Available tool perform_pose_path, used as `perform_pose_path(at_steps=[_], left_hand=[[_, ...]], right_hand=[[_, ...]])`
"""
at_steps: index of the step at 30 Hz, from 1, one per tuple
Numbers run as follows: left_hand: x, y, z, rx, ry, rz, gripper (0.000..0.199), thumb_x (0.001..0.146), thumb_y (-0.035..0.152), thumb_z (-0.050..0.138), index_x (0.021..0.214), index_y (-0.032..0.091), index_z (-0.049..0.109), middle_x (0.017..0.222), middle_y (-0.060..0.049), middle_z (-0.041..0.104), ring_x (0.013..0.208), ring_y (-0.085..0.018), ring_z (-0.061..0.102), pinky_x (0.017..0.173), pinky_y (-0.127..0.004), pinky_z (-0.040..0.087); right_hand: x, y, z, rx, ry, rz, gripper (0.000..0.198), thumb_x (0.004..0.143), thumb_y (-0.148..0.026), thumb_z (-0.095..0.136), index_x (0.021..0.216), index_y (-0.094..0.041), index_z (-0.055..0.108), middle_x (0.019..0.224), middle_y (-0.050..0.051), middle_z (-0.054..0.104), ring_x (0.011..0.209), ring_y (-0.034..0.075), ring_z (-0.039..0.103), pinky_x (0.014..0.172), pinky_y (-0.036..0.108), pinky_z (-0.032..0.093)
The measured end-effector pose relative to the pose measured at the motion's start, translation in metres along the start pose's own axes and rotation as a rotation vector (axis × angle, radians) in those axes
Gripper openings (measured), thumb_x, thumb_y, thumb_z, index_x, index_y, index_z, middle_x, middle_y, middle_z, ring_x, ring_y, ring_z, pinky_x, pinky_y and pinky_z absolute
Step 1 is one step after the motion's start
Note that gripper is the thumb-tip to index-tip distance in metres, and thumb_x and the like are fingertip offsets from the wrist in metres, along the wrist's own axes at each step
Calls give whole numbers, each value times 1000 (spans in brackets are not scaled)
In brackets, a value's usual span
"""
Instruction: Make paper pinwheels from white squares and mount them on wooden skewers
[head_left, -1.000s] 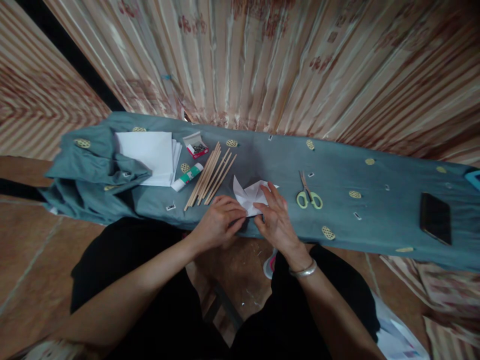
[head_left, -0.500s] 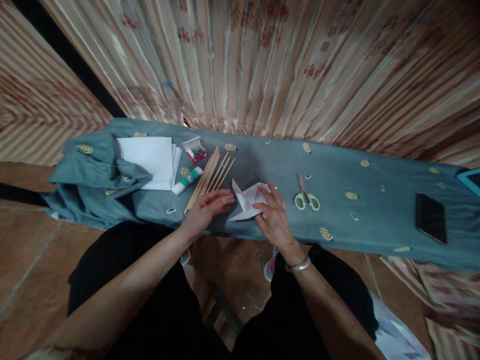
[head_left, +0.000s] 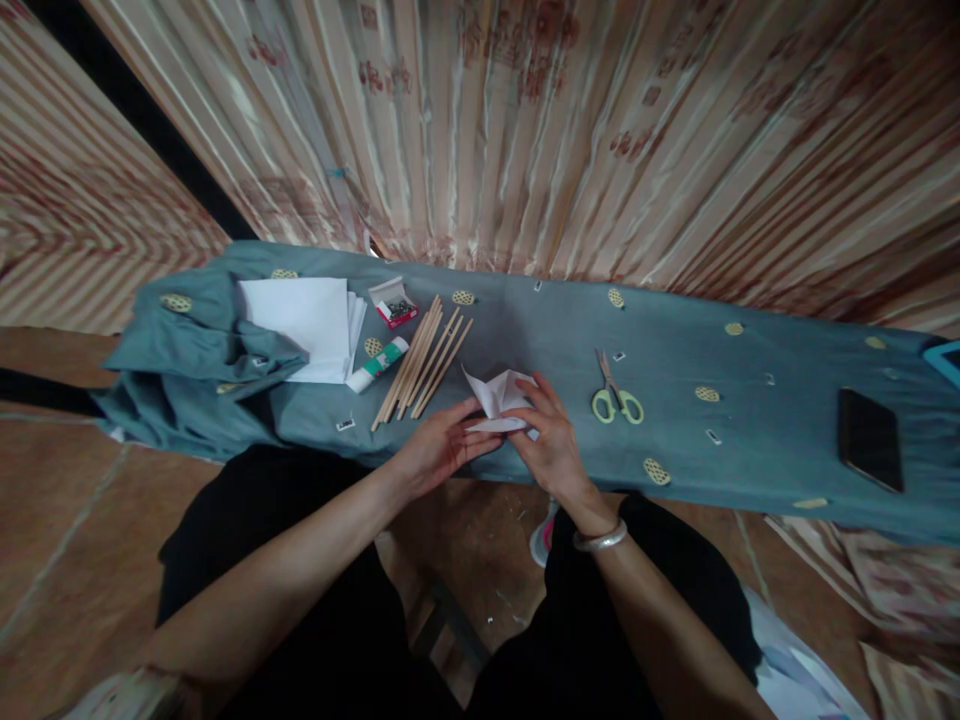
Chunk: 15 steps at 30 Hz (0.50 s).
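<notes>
A folded white paper pinwheel (head_left: 495, 393) is held between my two hands above the front of the cloth-covered table. My right hand (head_left: 550, 440) grips its right side, thumb and fingers bent over the paper. At the lower left, my left hand (head_left: 448, 445) has its fingers under and against a paper flap, with the thumb on top. One pointed blade stands up at the upper left. Just left of the pinwheel lie several wooden sticks (head_left: 424, 362). To its right rest scissors (head_left: 616, 402) with light green handles, blades parted slightly.
A stack of white paper (head_left: 296, 325) is at the left, partly under bunched cloth. Nearby are a green-and-white glue tube (head_left: 377, 364) and an open red box of small metal pins (head_left: 393, 304). A dark phone (head_left: 870, 440) lies far right. A curtain (head_left: 510, 150) hangs behind the table (head_left: 540, 320).
My left hand has moved right and down and now takes hold of the pinwheel's lower-left flap. The paper is folded more compactly; my right hand keeps its hold.
</notes>
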<state>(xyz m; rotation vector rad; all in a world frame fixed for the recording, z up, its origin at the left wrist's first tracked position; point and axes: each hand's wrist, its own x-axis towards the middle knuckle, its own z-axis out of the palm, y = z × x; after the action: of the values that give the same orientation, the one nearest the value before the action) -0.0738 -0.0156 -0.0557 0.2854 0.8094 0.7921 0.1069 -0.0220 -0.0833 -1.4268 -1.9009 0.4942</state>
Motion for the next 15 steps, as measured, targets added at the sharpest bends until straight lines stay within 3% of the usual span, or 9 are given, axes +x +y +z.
perform_pose_path(at_steps=[3, 9, 12, 15], left_hand=[[-1, 2, 4, -7, 38, -4, 23, 95, 20, 50, 104, 10, 69, 98, -13, 74, 86, -19, 72, 87, -32, 56], [-2, 2, 6, -47, 115, 11, 16, 89, 20, 59, 92, 11, 72, 88, -10, 74, 78, -17, 69, 75, -26, 56], [-1, 4, 6, -35, 110, 60, 12, 82, 21, 67, 85, 11, 73, 85, -8, 74, 74, -15, 67, 72, -24, 54], [0, 8, 5, 37, 73, 158, 24, 71, 28, 79, 86, 10, 73, 83, -7, 75, 71, -14, 66, 67, -22, 52]], right_hand=[[-2, -7, -2, -33, -9, -28, 18, 88, -23, 56, 90, -25, 75, 140, 5, 58, 145, 29, 32, 112, 54, 36], [-7, -13, -1, -169, 15, -162, 24, 86, -14, 49, 98, -20, 70, 144, 10, 53, 147, 30, 27, 111, 54, 37], [-9, -17, 1, -223, 37, -223, 28, 88, -13, 47, 106, -20, 66, 147, 11, 49, 148, 29, 25, 110, 55, 38], [-9, -23, 3, -256, 57, -267, 37, 87, -10, 46, 121, -18, 60, 154, 13, 39, 149, 30, 21, 111, 56, 37]])
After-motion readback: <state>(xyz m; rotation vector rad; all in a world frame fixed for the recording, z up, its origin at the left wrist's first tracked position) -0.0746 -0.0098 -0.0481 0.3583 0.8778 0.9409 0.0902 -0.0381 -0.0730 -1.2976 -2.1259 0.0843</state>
